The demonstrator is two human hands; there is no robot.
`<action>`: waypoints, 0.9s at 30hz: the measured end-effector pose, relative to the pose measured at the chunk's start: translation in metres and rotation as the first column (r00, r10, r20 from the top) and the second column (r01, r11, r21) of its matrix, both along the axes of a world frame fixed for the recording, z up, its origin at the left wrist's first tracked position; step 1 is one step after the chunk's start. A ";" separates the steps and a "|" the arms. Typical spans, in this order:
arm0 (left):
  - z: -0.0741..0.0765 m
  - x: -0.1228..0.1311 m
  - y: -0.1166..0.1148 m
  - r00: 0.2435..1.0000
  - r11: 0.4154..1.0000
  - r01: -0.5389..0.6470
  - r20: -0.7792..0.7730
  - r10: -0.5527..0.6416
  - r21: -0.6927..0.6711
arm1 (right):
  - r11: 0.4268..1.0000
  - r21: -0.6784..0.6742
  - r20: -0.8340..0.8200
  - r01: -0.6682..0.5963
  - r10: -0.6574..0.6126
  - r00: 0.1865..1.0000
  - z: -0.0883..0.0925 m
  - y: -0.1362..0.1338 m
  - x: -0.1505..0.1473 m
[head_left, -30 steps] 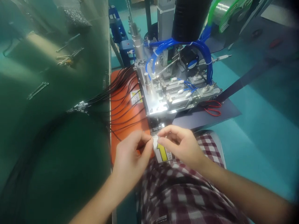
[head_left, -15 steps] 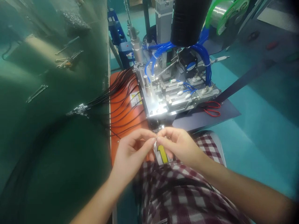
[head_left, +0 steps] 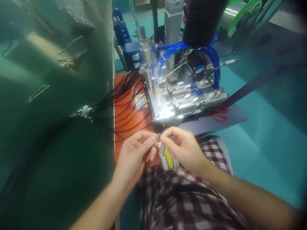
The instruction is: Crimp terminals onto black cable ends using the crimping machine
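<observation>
My left hand (head_left: 135, 153) and my right hand (head_left: 183, 148) meet fingertip to fingertip just in front of a small metal machine (head_left: 177, 95). Both pinch a tiny part between thumb and forefinger; it is too small to name. Under the fingers lies a white label with a yellow arrow (head_left: 168, 158) on the orange plate (head_left: 129, 118). Several thin black wires (head_left: 124, 95) run across that plate toward the left. My checked-cloth lap (head_left: 187, 198) fills the foreground.
Blue air hoses (head_left: 211, 54) loop over the machine, and a black cylinder (head_left: 203, 19) hangs above it. Red-handled scissors (head_left: 219, 113) lie on a dark sheet to the right. A green transparent screen (head_left: 59, 95) stands on the left. A solder wire spool (head_left: 237, 14) sits back right.
Both hands have shifted slightly up toward the machine front, still pinched together. The view has tilted a little; the arrow label shows more below the fingers.
</observation>
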State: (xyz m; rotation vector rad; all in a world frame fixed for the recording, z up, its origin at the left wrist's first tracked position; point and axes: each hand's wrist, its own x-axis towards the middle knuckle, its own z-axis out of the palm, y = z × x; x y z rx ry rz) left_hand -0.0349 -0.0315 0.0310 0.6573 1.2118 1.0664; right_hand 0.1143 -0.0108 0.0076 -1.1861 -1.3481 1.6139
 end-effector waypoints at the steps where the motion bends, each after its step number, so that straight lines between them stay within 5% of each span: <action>1: 0.000 -0.001 -0.001 1.000 1.000 0.000 -0.007 -0.001 -0.004 | 0.999 0.035 0.021 0.005 -0.006 1.000 0.000 0.001 0.001; 6: -0.003 -0.002 -0.002 0.998 1.000 0.013 -0.065 -0.012 0.007 | 0.990 0.134 0.069 0.032 -0.041 0.997 0.002 0.007 0.005; 27: -0.004 -0.001 -0.005 0.993 0.998 0.060 -0.106 -0.056 0.032 | 0.998 -0.064 -0.061 -0.006 0.002 0.998 0.007 0.009 0.005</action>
